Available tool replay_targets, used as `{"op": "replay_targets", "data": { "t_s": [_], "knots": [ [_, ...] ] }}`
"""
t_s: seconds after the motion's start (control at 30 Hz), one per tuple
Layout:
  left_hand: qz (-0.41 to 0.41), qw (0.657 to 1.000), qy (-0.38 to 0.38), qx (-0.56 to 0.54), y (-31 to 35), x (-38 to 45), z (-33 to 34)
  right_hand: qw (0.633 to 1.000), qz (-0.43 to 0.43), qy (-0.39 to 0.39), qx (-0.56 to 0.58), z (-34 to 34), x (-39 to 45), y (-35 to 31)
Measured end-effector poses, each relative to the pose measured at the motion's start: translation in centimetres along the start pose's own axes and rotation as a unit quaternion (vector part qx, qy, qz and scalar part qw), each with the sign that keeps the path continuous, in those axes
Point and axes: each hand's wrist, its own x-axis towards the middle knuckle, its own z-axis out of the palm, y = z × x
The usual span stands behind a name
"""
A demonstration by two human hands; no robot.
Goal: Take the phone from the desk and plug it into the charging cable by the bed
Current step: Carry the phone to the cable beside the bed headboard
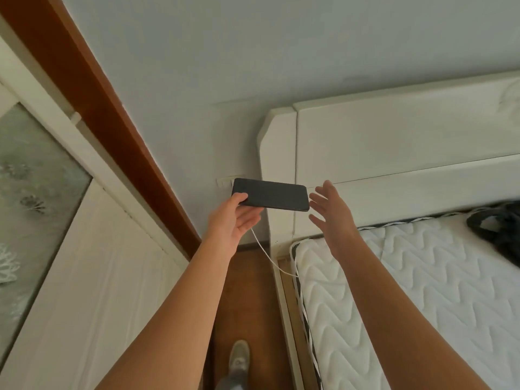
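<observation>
The flat black rectangular phone (270, 195) is held in the air in front of the pale wall (225, 66), between the two hands and just left of the white wooden headboard (394, 142); its long axis runs left to right, nearly level, with the right end dipping slightly; its dark broad face is turned up and toward the camera. The left hand (235, 220) grips the phone's left end, thumb on the upper face and fingers (251, 218) curled beneath it; the left forearm stretches up from the near edge, palm turned to the right. A thin white charging cable (267, 256) hangs from under that hand and curves down to the right, reaching the near-left corner of the white quilted mattress (408, 277); whether its plug sits in the phone cannot be told, since the hand hides that end. The right hand (333, 218) is close beside the phone's right end, not clearly touching it, its fingers spread wide and holding nothing, the palm facing left toward the phone; its forearm lies over the mattress. A brown wooden floor (253, 305) shows between the bed and a white cabinet (92, 277) on the left; a grey shoe (239, 358) stands on it; a dark crumpled cloth (498, 229) lies on the far right of the mattress.
</observation>
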Motion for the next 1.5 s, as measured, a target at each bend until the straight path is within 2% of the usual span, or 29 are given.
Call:
{"op": "replay_targets", "data": {
  "t_s": [0.23,0.5,0.77,1.17,1.5],
  "knots": [
    [-0.038,0.997,-0.064,0.025,0.7,6.0,5.1,0.996,-0.025,0.080,0.003,-2.1,3.9,-2.2],
    [-0.104,0.981,-0.145,0.076,-0.4,14.5,12.5,0.973,-0.035,0.228,0.007,-4.4,7.2,-2.5],
    [-0.152,0.954,-0.217,0.137,-3.7,16.6,17.5,0.941,-0.039,0.333,0.036,-7.3,7.1,-2.1],
    [-0.197,0.920,-0.293,0.170,-4.7,12.9,20.8,0.908,-0.062,0.397,0.116,-9.2,3.9,-2.5],
    [-0.177,0.899,-0.366,0.163,-3.2,9.0,25.5,0.892,-0.122,0.409,0.147,-12.5,1.6,-6.7]
  ]
}}
